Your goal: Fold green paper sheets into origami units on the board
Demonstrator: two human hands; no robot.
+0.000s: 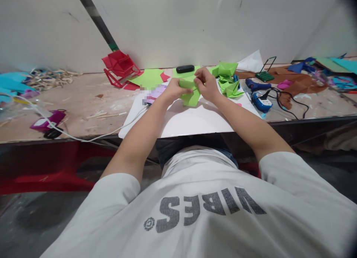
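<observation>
Both of my hands meet over a white board on the workbench and grip one piece of green folded paper. My left hand pinches its left side with closed fingers. My right hand curls over its top right, fingers pressed on the fold. Just right of my hands lie several finished green folded paper shapes. A flat green sheet rests behind my left hand.
A red paper model stands at the back left, with a black case behind my hands. A blue glue gun with black cable lies right. A pile of wooden sticks and a white cable lie left. Coloured scraps crowd the far right.
</observation>
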